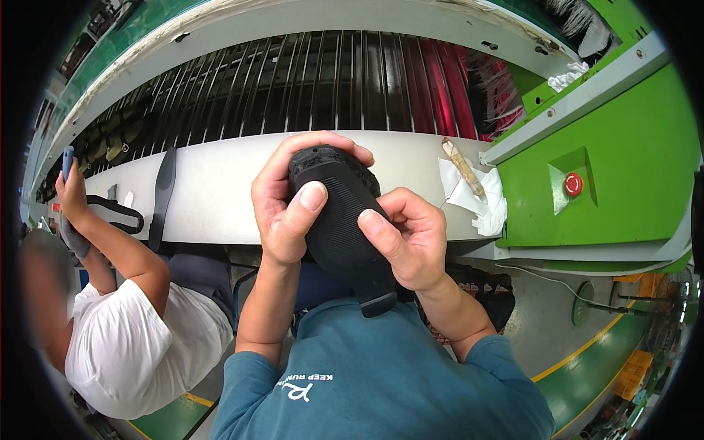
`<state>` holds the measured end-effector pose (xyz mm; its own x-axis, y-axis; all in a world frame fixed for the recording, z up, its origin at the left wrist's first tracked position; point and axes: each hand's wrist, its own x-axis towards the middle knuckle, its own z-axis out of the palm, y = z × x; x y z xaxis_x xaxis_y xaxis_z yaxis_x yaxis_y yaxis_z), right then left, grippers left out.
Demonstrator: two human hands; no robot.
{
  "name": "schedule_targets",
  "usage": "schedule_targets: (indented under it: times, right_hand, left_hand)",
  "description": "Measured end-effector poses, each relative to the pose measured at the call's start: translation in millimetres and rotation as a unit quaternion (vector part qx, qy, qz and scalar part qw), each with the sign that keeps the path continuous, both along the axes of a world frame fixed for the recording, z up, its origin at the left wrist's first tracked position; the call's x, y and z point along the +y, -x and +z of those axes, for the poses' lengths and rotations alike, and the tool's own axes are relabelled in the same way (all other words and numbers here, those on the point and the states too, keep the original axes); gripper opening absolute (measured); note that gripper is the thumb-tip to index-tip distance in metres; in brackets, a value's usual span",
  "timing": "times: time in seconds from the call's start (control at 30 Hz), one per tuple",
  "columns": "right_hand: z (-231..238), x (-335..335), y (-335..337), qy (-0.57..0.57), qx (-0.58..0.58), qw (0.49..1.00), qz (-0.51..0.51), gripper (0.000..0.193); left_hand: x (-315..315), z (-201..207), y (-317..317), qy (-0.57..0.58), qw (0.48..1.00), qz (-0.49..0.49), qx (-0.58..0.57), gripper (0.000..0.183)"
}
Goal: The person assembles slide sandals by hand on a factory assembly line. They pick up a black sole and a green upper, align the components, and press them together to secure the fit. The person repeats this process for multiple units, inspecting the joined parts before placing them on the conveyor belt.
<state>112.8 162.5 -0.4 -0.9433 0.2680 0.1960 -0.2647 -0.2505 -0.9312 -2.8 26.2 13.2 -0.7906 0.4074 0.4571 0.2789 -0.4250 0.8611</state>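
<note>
Both of my hands hold a black shoe (pixel 345 220), with a finely ribbed black sole facing me and a rougher dark edge at its far end. My left hand (pixel 286 205) wraps round the far left side, its thumb pressing on the ribbed face. On the right side, my right hand (pixel 411 238) grips with the thumb on the sole's edge and the fingers curled behind. The narrower near end (pixel 376 293) tilts down toward my chest. What lies behind the sole is mostly hidden.
A pale ledge (pixel 213 198) carries a loose dark sole (pixel 163 191), a tape-wrapped stick (pixel 463 167) and crumpled white paper (pixel 488 205). Metal rollers (pixel 293 88) run beyond it. Right stands a green machine housing (pixel 616 169) with a red button (pixel 573 185). A co-worker (pixel 139 330) in white sits left, holding a blue-handled tool (pixel 68 163).
</note>
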Motion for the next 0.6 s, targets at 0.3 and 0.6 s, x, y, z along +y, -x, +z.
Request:
schedule_targets:
  times: [0.3, 0.6]
  right_hand:
    - [1.2, 0.5, 1.6, -0.013, -0.011, 1.000, -0.002, 0.019]
    - [1.7, -0.3, 2.4, 0.004, -0.005, 1.000, -0.003, 0.019]
  left_hand:
    - [1.2, 1.8, -0.8, 0.001, 1.000, 0.000, 0.004, 0.063]
    - [-1.0, 0.6, 1.0, -0.005, 1.000, -0.013, 0.004, 0.058]
